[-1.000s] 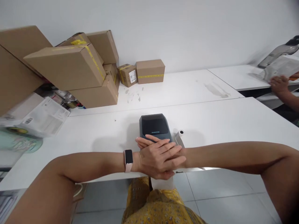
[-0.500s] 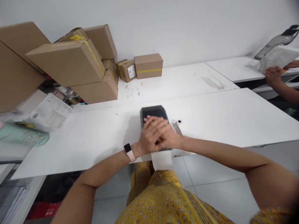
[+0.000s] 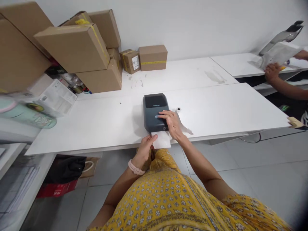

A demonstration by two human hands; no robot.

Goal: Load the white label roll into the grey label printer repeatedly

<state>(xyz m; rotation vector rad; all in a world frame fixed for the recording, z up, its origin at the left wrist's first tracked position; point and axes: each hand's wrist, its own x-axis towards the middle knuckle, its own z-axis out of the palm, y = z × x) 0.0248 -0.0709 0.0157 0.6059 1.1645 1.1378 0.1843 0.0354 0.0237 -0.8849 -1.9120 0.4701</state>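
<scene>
A dark blue-grey label printer [image 3: 151, 120] stands near the table's front edge. From its front slot hangs a strip of white label paper [image 3: 162, 141], over the edge toward my lap. My left hand [image 3: 146, 147] pinches the left side of this strip between thumb and fingers. On the printer's top right lies my right hand [image 3: 172, 123], fingers stretched out, with the fingertips at a small light-blue button. To the right of that hand sits a small paper roll [image 3: 178, 111] with its loose end trailing across the table.
Cardboard boxes [image 3: 74, 48] are stacked at the back left, with two smaller ones [image 3: 153, 57] against the wall. A mint-green bottle [image 3: 29, 114] lies at the left beside a white package [image 3: 55, 99]. At the far right another person's hand [image 3: 273, 71] holds a clear bag.
My hands, clasped over the printer before, have parted. The left came down onto the paper strip; the right now lies on the printer's top. The view has tilted down.
</scene>
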